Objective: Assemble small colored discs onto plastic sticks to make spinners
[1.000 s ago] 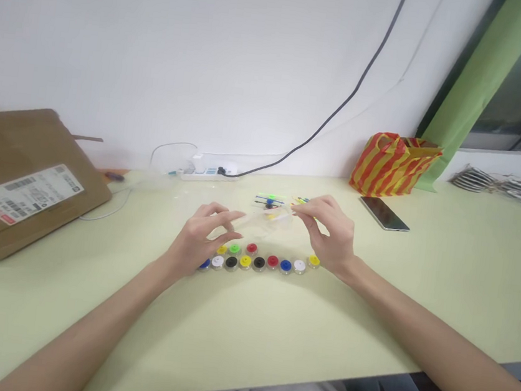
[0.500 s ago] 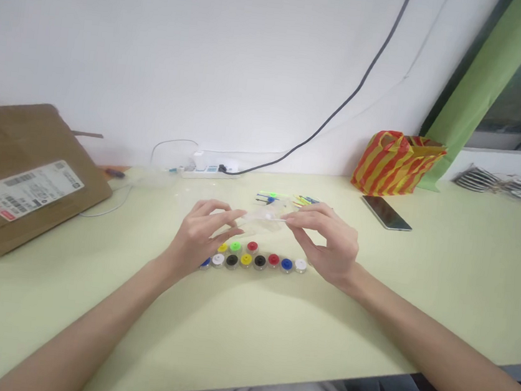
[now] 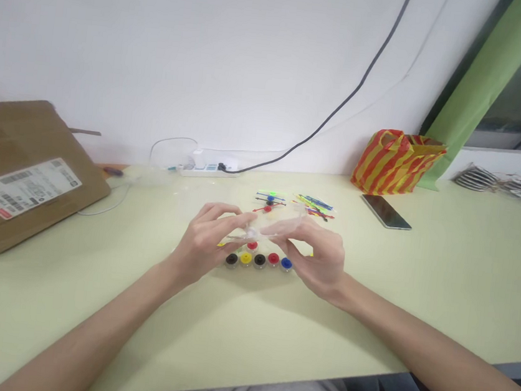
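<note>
A clear plastic bag [image 3: 280, 224] is stretched between my two hands above the table. My left hand [image 3: 211, 234] pinches its left side; my right hand [image 3: 318, 249] grips the right side, partly behind the film. Something whitish shows through the bag near my left fingertips, too blurred to name. Below the hands stand small clear round pots with coloured tops, among them a black one [image 3: 259, 260], a red one [image 3: 273, 259] and a blue one [image 3: 286, 264]; my hands hide others. Beyond the bag lie small coloured arrow-shaped pieces [image 3: 270, 200] and a pile of thin coloured strips [image 3: 314, 205].
At the left a brown cardboard parcel [image 3: 11, 192] leans on the table [image 3: 245, 332]. A power strip [image 3: 209, 169] with a black cable [image 3: 335, 116] sits by the wall. To the right are a phone [image 3: 386, 212] and a red-and-yellow striped bag [image 3: 396, 164].
Both hands have come down and slightly closer together, with the bag bunched and tilted up between them. More of the arrow pieces and strips shows; the end pots are now covered.
</note>
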Tool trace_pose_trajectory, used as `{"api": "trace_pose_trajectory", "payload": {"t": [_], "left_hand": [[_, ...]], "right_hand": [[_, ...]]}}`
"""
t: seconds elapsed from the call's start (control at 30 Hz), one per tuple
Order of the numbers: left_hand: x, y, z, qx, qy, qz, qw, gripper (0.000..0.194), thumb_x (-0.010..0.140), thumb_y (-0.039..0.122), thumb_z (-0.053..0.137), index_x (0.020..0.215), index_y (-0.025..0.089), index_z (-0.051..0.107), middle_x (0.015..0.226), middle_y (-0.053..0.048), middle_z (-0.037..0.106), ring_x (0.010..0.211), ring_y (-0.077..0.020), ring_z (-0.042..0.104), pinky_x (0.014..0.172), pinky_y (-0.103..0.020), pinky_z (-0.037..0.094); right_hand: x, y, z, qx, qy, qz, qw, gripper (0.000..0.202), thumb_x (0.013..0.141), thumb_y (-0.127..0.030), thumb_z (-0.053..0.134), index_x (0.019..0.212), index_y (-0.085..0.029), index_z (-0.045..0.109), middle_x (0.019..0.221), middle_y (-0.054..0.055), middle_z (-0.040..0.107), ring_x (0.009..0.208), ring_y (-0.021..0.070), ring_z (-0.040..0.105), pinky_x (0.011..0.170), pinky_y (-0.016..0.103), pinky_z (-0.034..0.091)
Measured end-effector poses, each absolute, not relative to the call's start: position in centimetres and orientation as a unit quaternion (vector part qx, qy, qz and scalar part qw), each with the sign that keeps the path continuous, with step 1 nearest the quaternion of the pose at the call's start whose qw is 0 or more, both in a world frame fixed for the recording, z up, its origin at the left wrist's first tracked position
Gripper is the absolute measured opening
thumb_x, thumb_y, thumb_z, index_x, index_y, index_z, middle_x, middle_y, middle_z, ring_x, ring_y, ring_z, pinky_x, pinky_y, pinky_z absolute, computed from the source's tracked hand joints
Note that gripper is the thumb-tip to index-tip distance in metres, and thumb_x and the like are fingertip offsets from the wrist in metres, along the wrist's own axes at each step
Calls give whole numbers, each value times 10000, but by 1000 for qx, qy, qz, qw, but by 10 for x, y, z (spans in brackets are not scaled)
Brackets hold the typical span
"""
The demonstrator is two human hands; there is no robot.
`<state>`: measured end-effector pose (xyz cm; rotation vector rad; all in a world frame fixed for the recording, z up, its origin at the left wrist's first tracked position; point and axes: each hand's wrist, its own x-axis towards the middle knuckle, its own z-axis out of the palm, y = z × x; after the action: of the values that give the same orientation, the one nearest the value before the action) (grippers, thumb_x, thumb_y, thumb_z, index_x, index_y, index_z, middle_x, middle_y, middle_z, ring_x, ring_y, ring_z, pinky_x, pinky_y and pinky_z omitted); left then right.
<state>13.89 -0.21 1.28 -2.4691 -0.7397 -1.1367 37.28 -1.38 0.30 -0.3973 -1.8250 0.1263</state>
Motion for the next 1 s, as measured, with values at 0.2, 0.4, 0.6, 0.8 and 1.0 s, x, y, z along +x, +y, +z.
{"api": "trace_pose_trajectory", "payload": {"t": [0.2, 0.4, 0.6, 0.8, 1.0], "left_hand": [[139, -1, 11, -871, -253, -395, 144, 232, 972, 324, 649, 1176, 215, 672, 1005, -94, 735, 971, -226, 690, 888, -373, 508], [139, -5, 11, -820, -334, -455, 93, 97, 921, 260, 687, 998, 208, 659, 1007, -70, 726, 978, -210, 680, 896, -358, 517], [131, 7, 18, -638, -427, -610, -199, 265, 941, 347, 679, 1073, 232, 479, 991, -55, 766, 928, -229, 742, 853, -394, 565], [108, 30, 9, -487, -447, -659, -359, 442, 807, 339, 827, 1096, 205, 521, 1187, -127, 749, 1003, -273, 757, 852, -387, 593], [98, 37, -4, -388, -430, -652, -490, 438, 778, 223, 853, 1116, 170, 580, 1233, -164, 730, 1099, -258, 733, 941, -377, 593]], "right_hand": [[376, -4, 4, -97, -830, -73, 544, 343, 960, -17, 507, 1132, -250, 690, 1047, 32, 801, 1020, 165, 755, 778, 306, 539], [389, 4, 5, -154, -838, -138, 505, 447, 962, -54, 466, 1288, -296, 653, 1345, 62, 693, 1283, 226, 624, 989, 420, 526], [407, 45, -14, -303, -810, -104, 491, 458, 990, -122, 462, 1413, -264, 562, 1375, 126, 628, 1259, 290, 567, 1002, 507, 479], [412, 100, -38, -413, -865, -56, 280, 296, 972, -143, 562, 1228, -197, 699, 1165, 136, 662, 1097, 291, 544, 919, 429, 435], [392, 117, -33, -392, -901, -92, 159, 233, 985, -116, 538, 1070, -170, 748, 960, 118, 673, 982, 266, 525, 830, 370, 372]]}}
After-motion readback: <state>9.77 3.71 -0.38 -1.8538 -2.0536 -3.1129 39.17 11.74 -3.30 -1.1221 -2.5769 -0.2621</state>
